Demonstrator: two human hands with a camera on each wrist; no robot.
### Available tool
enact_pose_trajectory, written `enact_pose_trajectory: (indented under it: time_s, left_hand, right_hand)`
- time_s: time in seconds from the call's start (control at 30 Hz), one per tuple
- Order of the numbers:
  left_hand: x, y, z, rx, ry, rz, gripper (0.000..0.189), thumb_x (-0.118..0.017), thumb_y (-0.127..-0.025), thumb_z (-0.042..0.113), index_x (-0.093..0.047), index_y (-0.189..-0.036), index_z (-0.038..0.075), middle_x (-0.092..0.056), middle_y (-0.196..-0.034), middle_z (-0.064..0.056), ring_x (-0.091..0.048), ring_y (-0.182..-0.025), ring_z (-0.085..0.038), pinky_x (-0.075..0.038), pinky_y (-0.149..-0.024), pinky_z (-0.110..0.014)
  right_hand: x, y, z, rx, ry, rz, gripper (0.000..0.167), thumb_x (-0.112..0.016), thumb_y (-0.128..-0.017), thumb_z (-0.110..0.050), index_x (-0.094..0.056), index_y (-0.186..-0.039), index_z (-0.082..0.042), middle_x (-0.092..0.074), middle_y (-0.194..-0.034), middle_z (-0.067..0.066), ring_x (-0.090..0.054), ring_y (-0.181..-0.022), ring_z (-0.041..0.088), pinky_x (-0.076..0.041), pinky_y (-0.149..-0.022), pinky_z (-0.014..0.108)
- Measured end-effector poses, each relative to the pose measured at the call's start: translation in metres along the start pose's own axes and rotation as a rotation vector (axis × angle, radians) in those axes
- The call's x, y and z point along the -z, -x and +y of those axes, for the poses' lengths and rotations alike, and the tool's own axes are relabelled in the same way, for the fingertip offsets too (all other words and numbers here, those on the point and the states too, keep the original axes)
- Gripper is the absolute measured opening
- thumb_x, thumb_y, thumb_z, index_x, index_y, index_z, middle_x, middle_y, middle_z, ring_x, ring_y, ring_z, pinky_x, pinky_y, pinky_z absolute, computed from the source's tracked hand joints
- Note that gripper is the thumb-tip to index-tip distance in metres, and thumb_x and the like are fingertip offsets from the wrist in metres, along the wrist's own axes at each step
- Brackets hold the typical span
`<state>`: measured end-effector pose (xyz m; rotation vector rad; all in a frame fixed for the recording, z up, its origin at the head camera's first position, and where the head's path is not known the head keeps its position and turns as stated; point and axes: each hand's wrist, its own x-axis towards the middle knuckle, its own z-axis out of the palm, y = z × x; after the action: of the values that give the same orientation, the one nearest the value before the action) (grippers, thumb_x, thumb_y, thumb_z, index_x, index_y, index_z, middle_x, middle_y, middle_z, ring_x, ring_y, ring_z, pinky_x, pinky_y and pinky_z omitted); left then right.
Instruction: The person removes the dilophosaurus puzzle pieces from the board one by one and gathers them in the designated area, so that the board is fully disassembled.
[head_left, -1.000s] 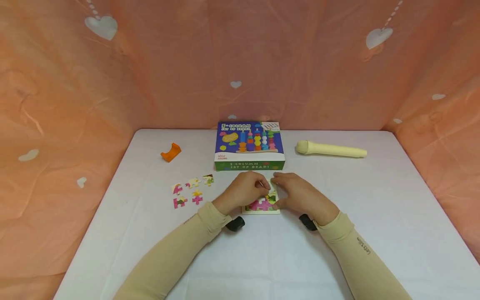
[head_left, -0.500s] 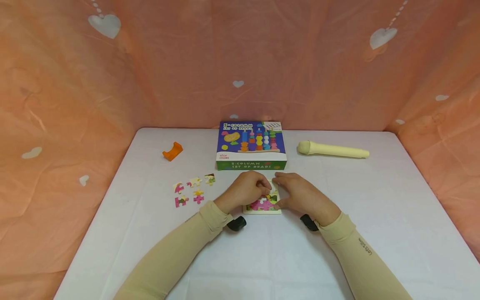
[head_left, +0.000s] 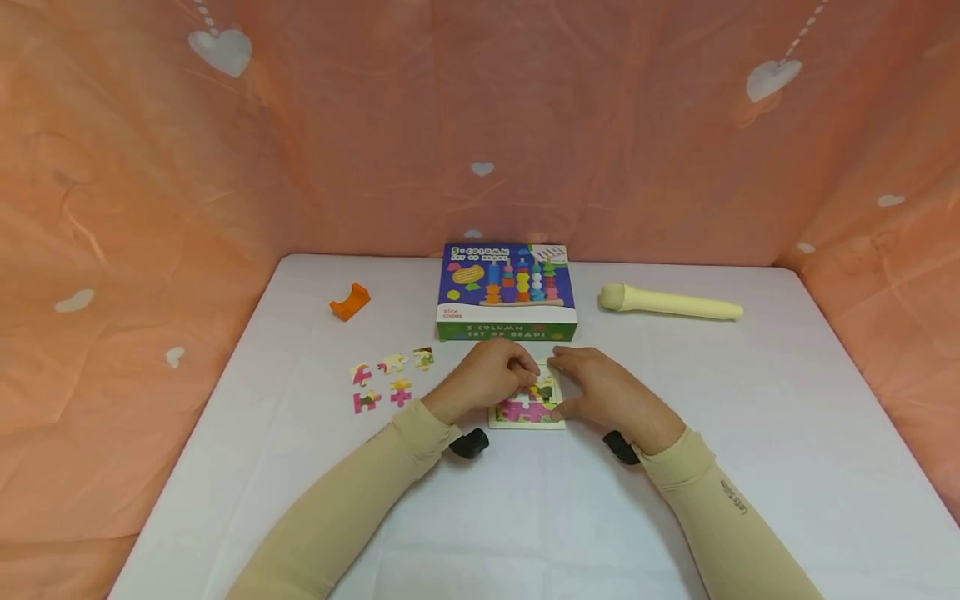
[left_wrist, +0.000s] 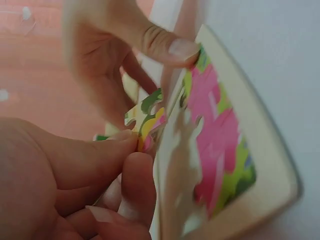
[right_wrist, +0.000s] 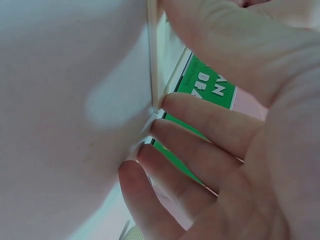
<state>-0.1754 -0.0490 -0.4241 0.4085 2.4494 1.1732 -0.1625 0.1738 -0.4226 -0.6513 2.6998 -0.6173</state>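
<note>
My left hand (head_left: 487,375) pinches a jigsaw piece (left_wrist: 150,112) between thumb and fingertips, its print green, yellow and pink. The piece is tilted up over the wooden puzzle tray (head_left: 527,426). Along the tray's near side lies a row of fitted pink and green pieces (left_wrist: 215,130); bare tray shows beside them in the left wrist view. My right hand (head_left: 611,387) is spread at the tray's right side. Its thumb rests at the near right part, and its index fingertip touches the rim near the far corner. The other right fingers extend past the tray, loosely bent.
Several loose jigsaw pieces (head_left: 367,402) lie on the white table left of the tray. Behind the tray stands a bead-set box (head_left: 507,292). An orange curved block (head_left: 350,302) lies at the back left, a pale yellow microphone-shaped object (head_left: 671,302) at the back right.
The left hand has shifted slightly left relative to the tray, still pinching the piece. The right hand stays at the tray's side. The whole head view has drifted a little.
</note>
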Motion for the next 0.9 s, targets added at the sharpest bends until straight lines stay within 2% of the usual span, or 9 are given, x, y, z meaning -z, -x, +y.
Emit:
enact_pose_trajectory:
  time_s: [0.13, 0.27, 0.4, 0.5, 0.63, 0.9]
  left_hand:
    - [0.015, 0.018, -0.009, 0.014, -0.010, 0.052, 0.007, -0.075, -0.103, 0.019, -0.081, -0.104, 0.015, -0.074, -0.095, 0.003, -0.065, -0.087, -0.016, -0.055, -0.082, -0.032]
    - [0.035, 0.039, -0.028, 0.051, -0.030, 0.116, 0.006, -0.075, -0.102, 0.017, -0.081, -0.103, 0.016, -0.076, -0.098, 0.004, -0.065, -0.093, -0.017, -0.055, -0.088, -0.035]
    - [0.059, 0.057, -0.052, 0.099, -0.075, 0.154, 0.008, -0.074, -0.103, 0.016, -0.082, -0.103, 0.014, -0.078, -0.095, 0.002, -0.066, -0.090, -0.016, -0.054, -0.085, -0.033]
    - [0.075, 0.068, -0.066, 0.110, -0.084, 0.143, 0.008, -0.075, -0.102, 0.015, -0.081, -0.105, 0.011, -0.078, -0.091, -0.002, -0.066, -0.078, -0.016, -0.053, -0.076, -0.031]
    - [0.084, 0.071, -0.075, 0.118, -0.067, 0.108, 0.011, -0.075, -0.102, 0.015, -0.080, -0.108, 0.008, -0.077, -0.090, -0.005, -0.065, -0.068, -0.017, -0.054, -0.069, -0.031]
    - [0.084, 0.072, -0.078, 0.149, -0.093, 0.135, 0.011, -0.073, -0.103, 0.015, -0.080, -0.107, 0.007, -0.075, -0.089, -0.005, -0.065, -0.071, -0.015, -0.052, -0.071, -0.029]
  right_hand:
    - [-0.002, -0.001, -0.002, -0.004, -0.015, -0.002, 0.076, -0.093, -0.085, -0.023, -0.061, -0.147, 0.005, -0.054, -0.159, 0.026, -0.049, -0.151, 0.047, -0.039, -0.125, 0.060]
    - [-0.003, 0.000, -0.003, -0.045, -0.029, -0.011, 0.078, -0.094, -0.084, -0.023, -0.060, -0.150, 0.003, -0.053, -0.162, 0.024, -0.047, -0.153, 0.045, -0.038, -0.125, 0.060]
    - [-0.002, 0.000, -0.002, -0.054, -0.023, -0.014, 0.079, -0.094, -0.085, -0.023, -0.059, -0.151, 0.003, -0.052, -0.162, 0.023, -0.046, -0.153, 0.046, -0.038, -0.125, 0.060]
    - [-0.002, 0.001, -0.004, -0.062, -0.024, -0.017, 0.079, -0.094, -0.085, -0.023, -0.059, -0.151, 0.003, -0.052, -0.163, 0.024, -0.046, -0.153, 0.046, -0.038, -0.125, 0.061]
    - [-0.001, 0.003, -0.002, -0.075, -0.039, -0.015, 0.079, -0.094, -0.085, -0.021, -0.058, -0.151, 0.002, -0.051, -0.163, 0.024, -0.045, -0.153, 0.046, -0.038, -0.125, 0.062]
    - [-0.003, 0.001, 0.001, -0.018, -0.005, -0.002, 0.077, -0.093, -0.086, -0.023, -0.059, -0.150, 0.003, -0.053, -0.161, 0.025, -0.048, -0.151, 0.047, -0.039, -0.124, 0.061]
